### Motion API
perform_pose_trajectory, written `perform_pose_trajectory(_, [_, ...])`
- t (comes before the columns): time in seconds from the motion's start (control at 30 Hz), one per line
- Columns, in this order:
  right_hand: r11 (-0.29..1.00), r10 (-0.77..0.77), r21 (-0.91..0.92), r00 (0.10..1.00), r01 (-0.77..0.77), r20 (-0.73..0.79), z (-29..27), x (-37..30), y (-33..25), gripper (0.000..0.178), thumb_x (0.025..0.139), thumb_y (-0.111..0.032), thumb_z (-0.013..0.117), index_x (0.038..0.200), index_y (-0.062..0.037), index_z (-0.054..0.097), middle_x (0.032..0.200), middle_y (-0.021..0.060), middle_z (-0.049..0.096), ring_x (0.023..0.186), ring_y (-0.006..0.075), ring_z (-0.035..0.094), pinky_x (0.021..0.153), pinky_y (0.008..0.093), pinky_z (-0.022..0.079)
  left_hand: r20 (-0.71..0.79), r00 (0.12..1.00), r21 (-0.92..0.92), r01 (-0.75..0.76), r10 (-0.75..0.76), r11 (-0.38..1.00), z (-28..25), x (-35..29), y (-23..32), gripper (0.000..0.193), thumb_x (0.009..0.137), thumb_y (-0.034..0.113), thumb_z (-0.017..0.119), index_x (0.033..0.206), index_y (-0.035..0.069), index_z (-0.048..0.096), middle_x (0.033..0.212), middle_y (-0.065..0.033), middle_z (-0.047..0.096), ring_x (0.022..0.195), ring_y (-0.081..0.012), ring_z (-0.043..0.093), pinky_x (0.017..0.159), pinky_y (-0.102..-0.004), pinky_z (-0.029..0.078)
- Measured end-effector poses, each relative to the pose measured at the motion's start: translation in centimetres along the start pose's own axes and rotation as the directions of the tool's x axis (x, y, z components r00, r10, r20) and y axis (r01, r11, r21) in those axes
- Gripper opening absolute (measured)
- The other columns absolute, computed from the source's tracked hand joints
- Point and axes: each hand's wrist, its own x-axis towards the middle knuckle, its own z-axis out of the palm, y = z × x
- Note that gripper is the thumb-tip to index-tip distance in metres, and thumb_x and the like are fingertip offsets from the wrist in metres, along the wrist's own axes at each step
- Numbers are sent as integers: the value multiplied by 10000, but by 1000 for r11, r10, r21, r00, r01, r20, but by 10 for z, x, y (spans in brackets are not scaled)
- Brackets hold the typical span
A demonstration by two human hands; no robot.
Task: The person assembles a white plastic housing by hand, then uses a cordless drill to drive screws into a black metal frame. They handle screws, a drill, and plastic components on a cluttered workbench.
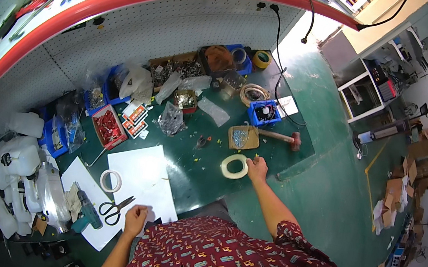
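My right hand (257,169) is closed at the right side of a pale cream roll of tape (225,166), its fingers pinching the rim above the green table. My left hand (136,219) is low over the white paper (142,169), fingers curled together; what they hold, if anything, is hidden. Beside that hand lie black-handled scissors (113,212), blades pointing up and right. A white roll of tape (105,178) rests flat on the paper's left part. Left of the scissors is a teal power screwdriver (91,214).
A hammer (279,137) lies beside a tray of small screws (236,137) and a blue bin (264,114). Farther left are a red box of parts (108,126), plastic bags, and white plastic containers (21,157). A black cable (278,47) hangs over the table's far right.
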Motion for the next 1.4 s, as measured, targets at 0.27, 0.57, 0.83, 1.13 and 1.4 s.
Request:
perform_pose_trajectory(0.27, [964,91,-262,976,-37,195,7,90,-25,343,835,-309,690,1011,-19,739,1084,257,732,1040,443,694,925,513,553,-169,965,37,212,-203,977,78,-11,6,187,962,57,656,1102,-64,675,956,-87,725,834,-146,675,774,-292,549])
perform_pose_trajectory(0.57, [995,-51,-56,900,84,433,-32,136,9,280,855,-232,612,824,28,711,866,296,711,869,475,710,826,534,571,-26,970,-59,241,-242,969,165,27,65,202,969,109,681,1114,-31,661,858,-26,668,715,-73,568,631,-244,465])
perform_pose_trajectory(0.83, [978,38,156,849,-140,526,-126,198,-96,228,941,-110,571,831,60,675,643,133,685,479,191,663,399,322,523,-55,942,62,335,-332,940,175,27,59,232,952,91,671,1131,-57,667,898,-75,713,781,-126,653,716,-274,536])
perform_pose_trajectory(1.13, [882,10,439,937,-173,348,-74,372,-128,227,909,-117,621,769,58,654,675,150,664,481,227,628,427,331,506,-117,912,-9,395,-393,919,179,-13,50,213,966,96,673,1111,-60,659,913,-57,710,806,-112,651,744,-268,533])
perform_pose_trajectory(1.4, [784,170,516,919,-344,355,9,463,-110,275,955,-195,677,977,76,639,812,189,688,562,270,647,469,336,527,-132,864,-155,466,-486,871,191,-63,18,190,988,83,672,1134,-39,668,941,-70,723,846,-116,664,770,-267,536])
